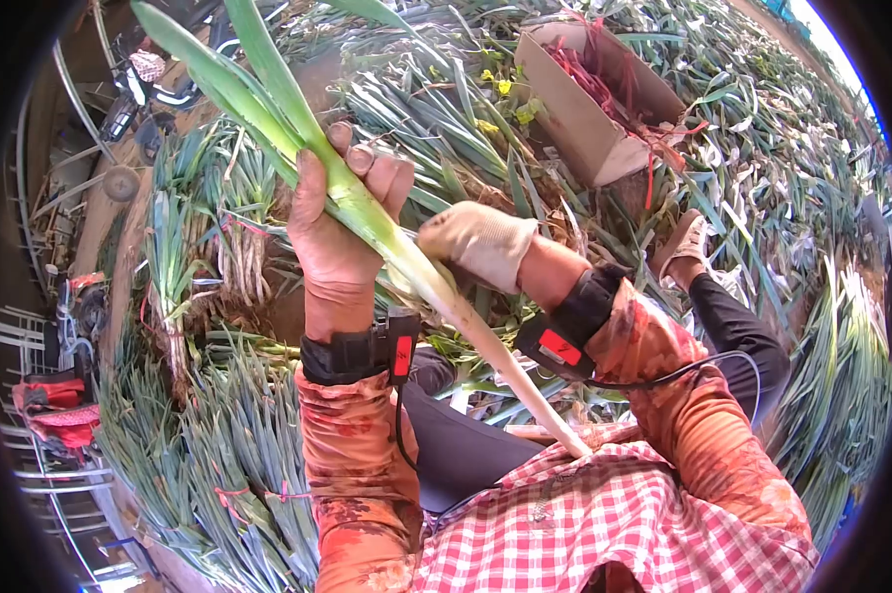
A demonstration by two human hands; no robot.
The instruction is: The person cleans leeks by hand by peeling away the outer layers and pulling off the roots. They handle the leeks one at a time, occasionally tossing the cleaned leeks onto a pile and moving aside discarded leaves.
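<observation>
One long green onion (pixel 470 321) runs slantwise across the view, its green leaves at the upper left and its white end against the checked cloth at my waist. My bare left hand (pixel 339 232) is wrapped around it where the leaves meet the pale stalk. Beside the stalk, my right hand (pixel 480 242) wears a light knitted glove and is closed, its fingertips blurred and partly hidden. Whether it touches the stalk or pinches a loose outer leaf I cannot make out.
A cardboard box (pixel 589 114) with red ties stands at the upper right. Tied bundles of green onions (pixel 233 435) lie at the left, with another pile (pixel 841 346) at the right. Loose leaves cover the ground. Metal frames and a red bag (pixel 60 410) are at the far left.
</observation>
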